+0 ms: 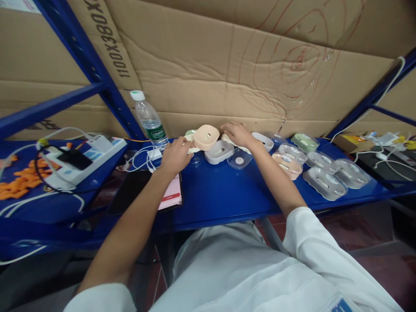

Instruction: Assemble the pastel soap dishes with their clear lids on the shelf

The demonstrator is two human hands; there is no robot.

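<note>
My left hand [175, 155] is closed on a peach plastic shell [206, 137], holding it tilted just above the blue shelf [221, 195]. My right hand [236, 133] rests with curled fingers on a cream-coloured piece at the back of the shelf, near the cardboard wall; what the fingers grip is partly hidden. Between the hands lie a white tray-like case [219, 151] and a clear round lid [239, 159].
Several cases with clear covers [325, 182] and a green one [304, 141] lie to the right. A water bottle [150, 120], white cables, a power strip [82, 160], a dark phone [130, 190] and orange pieces [19, 182] are on the left.
</note>
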